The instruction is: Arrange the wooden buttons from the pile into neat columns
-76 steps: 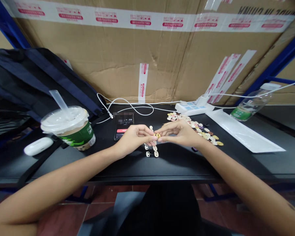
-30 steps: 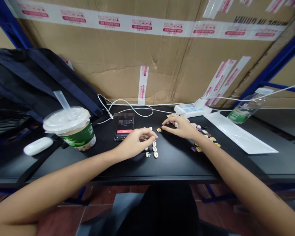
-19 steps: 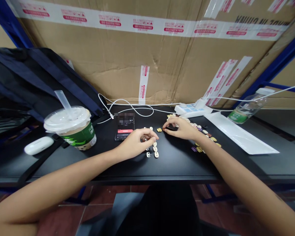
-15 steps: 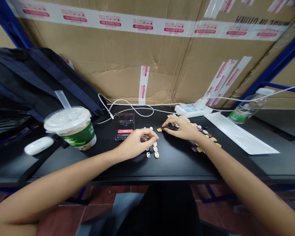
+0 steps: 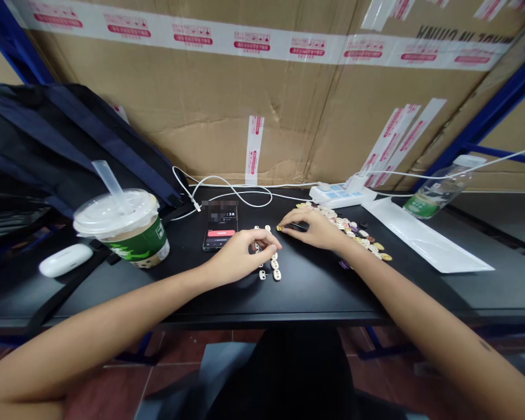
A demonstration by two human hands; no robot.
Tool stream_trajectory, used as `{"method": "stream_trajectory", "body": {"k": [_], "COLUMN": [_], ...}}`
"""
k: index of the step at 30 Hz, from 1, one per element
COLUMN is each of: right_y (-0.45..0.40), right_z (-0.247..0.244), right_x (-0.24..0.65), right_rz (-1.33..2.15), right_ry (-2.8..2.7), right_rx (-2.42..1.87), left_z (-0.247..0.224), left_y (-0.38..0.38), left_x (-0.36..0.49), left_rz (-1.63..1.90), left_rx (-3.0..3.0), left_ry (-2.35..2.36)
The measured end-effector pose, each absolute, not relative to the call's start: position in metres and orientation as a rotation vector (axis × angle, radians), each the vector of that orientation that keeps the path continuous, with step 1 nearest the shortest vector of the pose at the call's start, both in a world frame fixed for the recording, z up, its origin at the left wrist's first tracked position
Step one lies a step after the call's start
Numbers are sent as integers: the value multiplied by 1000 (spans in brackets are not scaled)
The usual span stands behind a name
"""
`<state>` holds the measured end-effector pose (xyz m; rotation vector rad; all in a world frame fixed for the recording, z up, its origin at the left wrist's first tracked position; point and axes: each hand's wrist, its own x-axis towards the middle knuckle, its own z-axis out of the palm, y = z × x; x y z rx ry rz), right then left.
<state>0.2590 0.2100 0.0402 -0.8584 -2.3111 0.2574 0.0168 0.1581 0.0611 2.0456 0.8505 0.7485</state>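
Note:
Over the left part of two short columns of small cream pieces (image 5: 277,274) hovers my left hand (image 5: 247,252), its thumb and fingertips curled toward each other; whether anything is between them is too small to tell. My right hand (image 5: 305,226) has its fingertips at a small yellow piece (image 5: 279,227), and a dark slim object (image 5: 296,227) shows under its curled fingers. Behind and to the right of my right hand lies a pile of small cream, yellow, purple and brown pieces (image 5: 350,226), partly covered by the hand and forearm.
A lit phone (image 5: 221,224) lies behind my left hand. At left are a lidded cup (image 5: 135,233), a white case (image 5: 65,261) and a backpack (image 5: 83,134). A power strip (image 5: 341,195), white packet (image 5: 424,236) and bottle (image 5: 437,189) are at right.
My right hand has moved slightly left and its fingertips are now at the yellow piece, which lay apart from them before. My left hand has barely moved.

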Motion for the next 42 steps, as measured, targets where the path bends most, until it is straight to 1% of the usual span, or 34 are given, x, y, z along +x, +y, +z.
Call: {"method": "stream_trajectory", "body": {"k": [7, 11, 18, 23, 28, 32, 38, 42], "right_y": [204, 208, 212, 206, 212, 234, 282, 306], "right_z": [49, 47, 45, 54, 63, 63, 53, 46], "right_x": [275, 279, 275, 266, 237, 198, 138, 116], "right_rz": [247, 245, 283, 241, 192, 204, 246, 237], "right_ry": [-2307, -2388, -2326, -2201, -2288, -2431, -2587, -2591], "right_rx": [-898, -913, -936, -872, -884, -809, -877, -944], "left_z": [60, 61, 59, 59, 58, 55, 53, 51], "left_y": [159, 158, 158, 150, 136, 130, 132, 134], "left_x": [16, 16, 16, 14, 14, 16, 16, 15], "left_rz": [746, 754, 769, 843, 802, 804, 801, 779], "left_rx": [2047, 2054, 2095, 2318, 2769, 2976, 3044, 3057], "left_ry": [836, 835, 827, 648, 189, -105, -119, -87]}}
